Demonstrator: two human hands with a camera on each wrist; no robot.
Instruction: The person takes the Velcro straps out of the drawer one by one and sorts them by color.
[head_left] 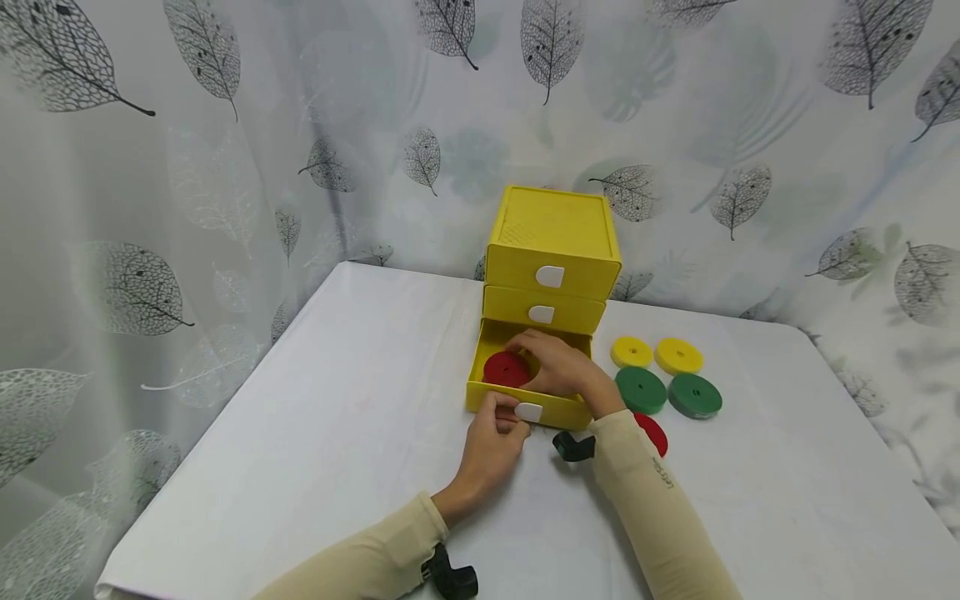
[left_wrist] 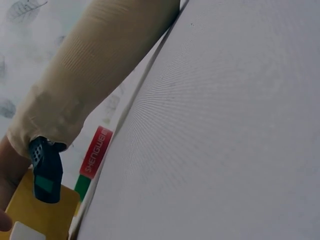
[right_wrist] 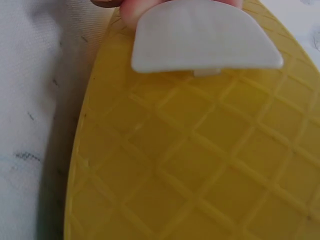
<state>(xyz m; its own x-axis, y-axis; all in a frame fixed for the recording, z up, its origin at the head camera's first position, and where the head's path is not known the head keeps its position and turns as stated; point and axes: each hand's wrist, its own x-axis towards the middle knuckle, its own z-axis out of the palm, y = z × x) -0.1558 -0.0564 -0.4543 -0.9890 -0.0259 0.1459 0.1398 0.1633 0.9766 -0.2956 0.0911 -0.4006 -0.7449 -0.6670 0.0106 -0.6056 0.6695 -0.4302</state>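
A yellow three-drawer box (head_left: 551,250) has its bottom drawer (head_left: 480,396) pulled out. Inside that drawer, my right hand (head_left: 558,367) grips a red tape roll (head_left: 504,369), with fingers and thumb about its right side. At the drawer front, my left hand (head_left: 491,442) holds the white handle (head_left: 528,412). The right wrist view shows fingertips (right_wrist: 137,11) against that white handle (right_wrist: 205,37) on the patterned yellow front (right_wrist: 200,150). Only part of the left hand (left_wrist: 6,175) shows in the left wrist view.
Right of the box lie two yellow rolls (head_left: 678,356), two green rolls (head_left: 695,396) and a red roll (head_left: 652,434) partly hidden by the right sleeve. A white cloth covers the table (head_left: 337,400). Leaf-print curtains (head_left: 420,92) hang behind and at the sides.
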